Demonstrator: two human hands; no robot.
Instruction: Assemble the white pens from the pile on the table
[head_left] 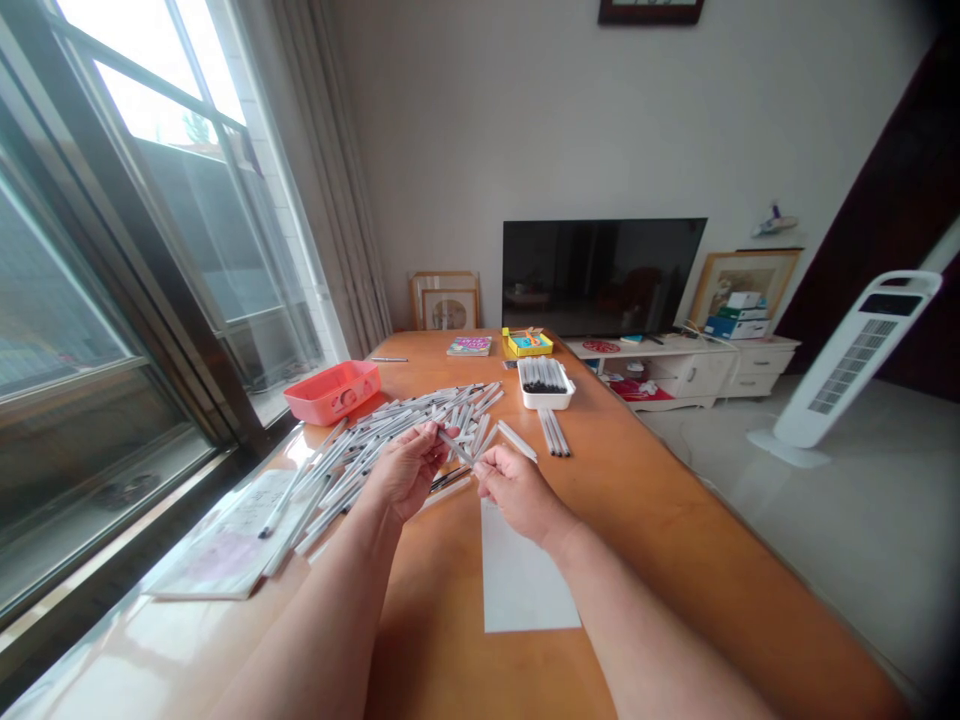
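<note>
My left hand [409, 468] and my right hand [516, 490] meet over the orange wooden table [675, 560]. Between them they pinch one thin grey pen [456, 448], the left at its far end and the right at its near end. Just beyond the hands lies a large loose pile of grey pens [390, 435]. A white tray [546, 385] filled with pens stands further back. Three pens [555, 432] lie side by side in front of that tray.
A red plastic basket [334, 390] sits at the table's left, by the window. A white sheet [525, 575] lies under my right forearm, papers [232, 540] at the left edge. Books and a yellow box [527, 343] are at the far end; a tower fan [847, 365] stands right.
</note>
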